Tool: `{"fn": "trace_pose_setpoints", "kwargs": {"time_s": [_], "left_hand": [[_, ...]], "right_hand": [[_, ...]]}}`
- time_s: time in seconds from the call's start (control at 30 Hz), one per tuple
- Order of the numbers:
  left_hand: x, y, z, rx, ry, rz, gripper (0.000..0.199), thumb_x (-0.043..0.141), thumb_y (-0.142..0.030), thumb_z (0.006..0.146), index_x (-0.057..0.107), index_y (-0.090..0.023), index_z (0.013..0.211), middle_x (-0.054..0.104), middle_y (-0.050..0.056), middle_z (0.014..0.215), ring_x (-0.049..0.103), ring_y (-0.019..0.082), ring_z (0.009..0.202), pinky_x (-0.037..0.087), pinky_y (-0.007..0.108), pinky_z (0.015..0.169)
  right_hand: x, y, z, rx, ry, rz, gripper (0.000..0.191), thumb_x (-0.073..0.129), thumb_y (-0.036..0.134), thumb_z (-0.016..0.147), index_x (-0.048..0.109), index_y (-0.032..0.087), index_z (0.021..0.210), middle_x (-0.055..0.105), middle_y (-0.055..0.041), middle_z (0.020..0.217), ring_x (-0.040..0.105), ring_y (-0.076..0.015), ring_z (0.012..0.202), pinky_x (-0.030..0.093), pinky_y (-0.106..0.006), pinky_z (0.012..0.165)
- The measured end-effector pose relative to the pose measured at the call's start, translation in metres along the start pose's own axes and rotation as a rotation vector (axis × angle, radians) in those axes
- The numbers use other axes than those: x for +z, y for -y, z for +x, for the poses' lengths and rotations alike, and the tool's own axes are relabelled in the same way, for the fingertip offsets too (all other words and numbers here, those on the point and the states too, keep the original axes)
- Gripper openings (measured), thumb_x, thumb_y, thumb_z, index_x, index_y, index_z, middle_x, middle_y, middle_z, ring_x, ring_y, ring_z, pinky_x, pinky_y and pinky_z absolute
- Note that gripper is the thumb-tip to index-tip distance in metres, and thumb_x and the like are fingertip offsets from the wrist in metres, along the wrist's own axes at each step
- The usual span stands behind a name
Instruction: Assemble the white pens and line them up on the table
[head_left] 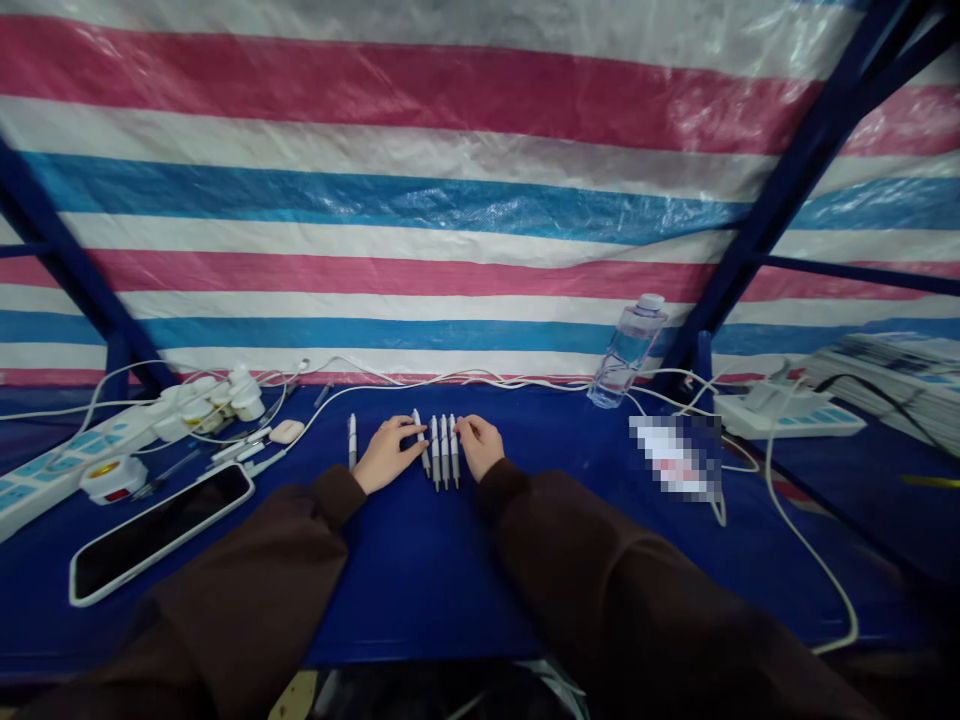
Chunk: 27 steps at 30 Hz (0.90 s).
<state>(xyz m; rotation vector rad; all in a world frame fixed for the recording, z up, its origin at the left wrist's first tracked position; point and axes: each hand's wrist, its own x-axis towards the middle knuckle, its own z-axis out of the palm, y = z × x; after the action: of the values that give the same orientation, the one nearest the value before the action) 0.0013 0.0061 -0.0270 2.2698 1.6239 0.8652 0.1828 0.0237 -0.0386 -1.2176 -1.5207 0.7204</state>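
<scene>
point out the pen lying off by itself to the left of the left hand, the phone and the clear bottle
lone pen [352,437], head view, on its white barrel
phone [163,532], head view, middle of its dark screen
clear bottle [624,357], head view, middle of its body

Sheet [480,190]: white glints off its wrinkles, source unclear to me.
Table [420,580]: dim, deep blue, faintly glossy.
Fingers [405,432]: mine, softly lit, slightly blurred.
Sleeves [255,590]: folds nearly lost in shadow.
Bars [787,180]: stretched by wide-angle distortion.
Stack [892,375]: smeared near my right edge.
Patch [675,458]: coarse pixel blocks.
</scene>
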Motion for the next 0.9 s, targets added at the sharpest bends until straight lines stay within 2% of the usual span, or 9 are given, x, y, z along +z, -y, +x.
{"fn": "trace_pose_setpoints", "kwargs": {"time_s": [0.13,0.27,0.5,0.9], "left_hand": [[-0.006,-0.002,-0.002,-0.024,0.046,0.035,0.032,0.053,-0.038,0.081,0.065,-0.025,0.108,0.054,0.008,0.124,0.049,0.027,0.115,0.037,0.046,0.097],[-0.01,-0.007,-0.003,-0.006,0.093,0.052,0.031,0.054,-0.039,0.081,0.064,-0.029,0.108,0.056,0.004,0.125,0.051,0.027,0.115,0.035,0.048,0.098],[-0.012,-0.008,-0.004,0.034,0.083,0.061,0.028,0.057,-0.038,0.079,0.064,-0.029,0.105,0.06,0.003,0.121,0.054,0.025,0.112,0.036,0.046,0.097],[-0.011,-0.006,-0.004,0.077,0.086,-0.002,0.025,0.057,-0.036,0.078,0.064,-0.028,0.101,0.061,0.002,0.117,0.056,0.022,0.108,0.037,0.041,0.097]], "right_hand": [[-0.001,0.001,-0.003,-0.043,-0.029,-0.155,0.022,0.046,0.029,0.08,0.065,0.019,0.082,0.055,-0.0012,0.077,0.052,-0.0137,0.071,0.04,-0.025,0.068],[-0.004,0.007,-0.005,-0.065,0.019,-0.325,0.026,0.046,0.022,0.08,0.067,0.018,0.096,0.057,-0.0042,0.084,0.052,-0.017,0.082,0.042,-0.027,0.076],[-0.008,0.013,-0.005,-0.015,0.09,-0.517,0.03,0.048,0.017,0.08,0.067,0.018,0.103,0.061,-0.0082,0.094,0.05,-0.0217,0.093,0.039,-0.031,0.083],[-0.009,0.018,-0.006,0.031,0.175,-0.606,0.034,0.046,0.021,0.083,0.063,0.018,0.111,0.06,-0.0081,0.105,0.05,-0.0219,0.1,0.037,-0.03,0.084]]}}
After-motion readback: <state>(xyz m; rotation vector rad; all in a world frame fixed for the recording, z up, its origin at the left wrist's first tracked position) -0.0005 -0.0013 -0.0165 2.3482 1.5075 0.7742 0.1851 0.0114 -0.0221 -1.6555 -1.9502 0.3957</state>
